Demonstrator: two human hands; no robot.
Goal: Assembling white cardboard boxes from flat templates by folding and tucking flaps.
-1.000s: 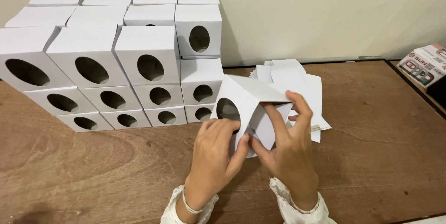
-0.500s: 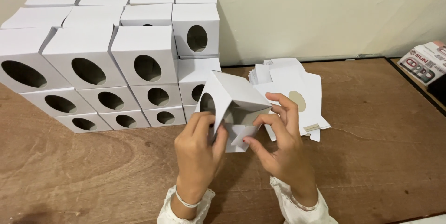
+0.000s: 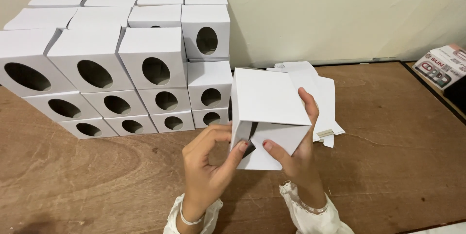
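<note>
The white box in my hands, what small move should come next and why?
Probably press the loose end flap inward until it sits flush. The white box is squared up, held by the right hand with fingers on its top face, while the left hand pinches at the near end, where a dark gap shows the flap is not yet tucked.

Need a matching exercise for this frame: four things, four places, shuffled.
Things:
1. box in hands
2. stacked boxes
3. flat blanks
4. printed carton

Places:
A. far right edge of the table
B. on the table behind the held box
C. left, against the wall
D. between left hand and right hand

Pairs: 1-D, 2-C, 3-B, 4-A
</note>
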